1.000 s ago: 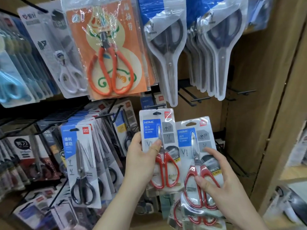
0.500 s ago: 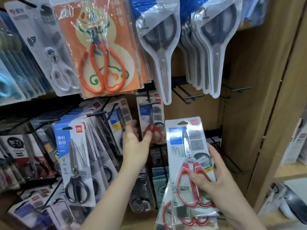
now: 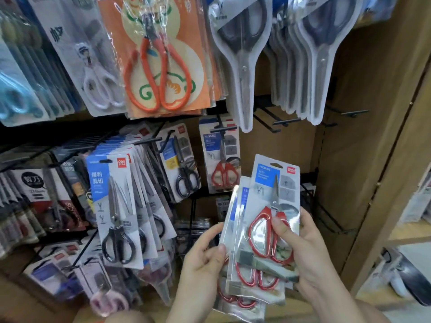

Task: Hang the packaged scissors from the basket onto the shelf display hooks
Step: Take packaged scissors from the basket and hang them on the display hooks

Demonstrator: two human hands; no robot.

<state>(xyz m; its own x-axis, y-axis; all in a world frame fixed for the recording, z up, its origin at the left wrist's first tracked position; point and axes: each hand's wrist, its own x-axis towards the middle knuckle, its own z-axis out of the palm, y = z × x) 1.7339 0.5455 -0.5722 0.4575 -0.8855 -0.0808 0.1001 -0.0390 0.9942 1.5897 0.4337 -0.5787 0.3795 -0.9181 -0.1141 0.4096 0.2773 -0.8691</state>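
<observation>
My right hand holds a fanned stack of red-handled scissors packs, thumb across the front pack. My left hand pinches the left edge of a pack lower in that stack. One identical red-handled pack hangs on a black display hook above and left of the stack. The basket is not in view.
Black-handled scissors packs hang at the left. An orange-handled pack and grey scissors packs hang in the upper row. Bare black hooks stick out at the upper right. A wooden shelf side stands at the right.
My left hand hung one red-handled pack on the hook, let go, and came back down to the stack in my right hand. The view has moved closer to the shelf.
</observation>
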